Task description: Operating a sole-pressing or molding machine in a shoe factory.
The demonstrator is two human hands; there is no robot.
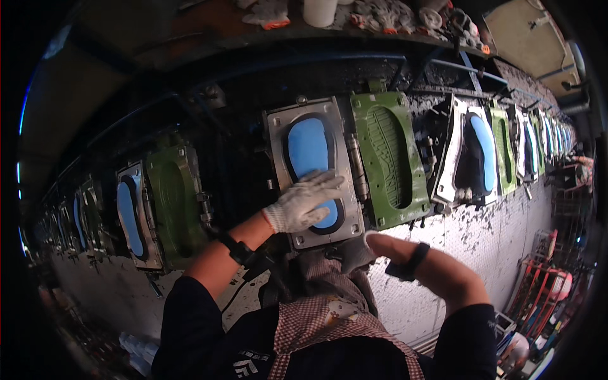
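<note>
Sole: the blue sole (308, 152) lies seated in the grey mould (315, 171), which stands open at the middle of the line; its heel end is hidden under a glove.
Stage: by the look of it the sole is formed and not yet lifted out; no edge of it shows raised from the cavity, so the pulling seems all to come.
Left hand: the left hand (303, 201), in a white knit glove, lies flat on the lower part of the sole, fingers spread and pointing right; this grip presses, it pinches nothing.
Right hand: the right hand (356, 251) sits just below the mould's bottom edge in a grey glove; its grip is curled inward, but I cannot tell whether it closes on anything.
Sole to grip: the sole is directly under the left palm, touching; it lies above the right hand and apart from it.
Lid: the green lid (387, 158) is swung open, hinged just right of the mould.
Neighbours: further moulds run both ways from the mould, several also showing blue soles.
Shelf: above the mould a shelf (209, 25) carries spare gloves and a white tub (319, 11).
</note>
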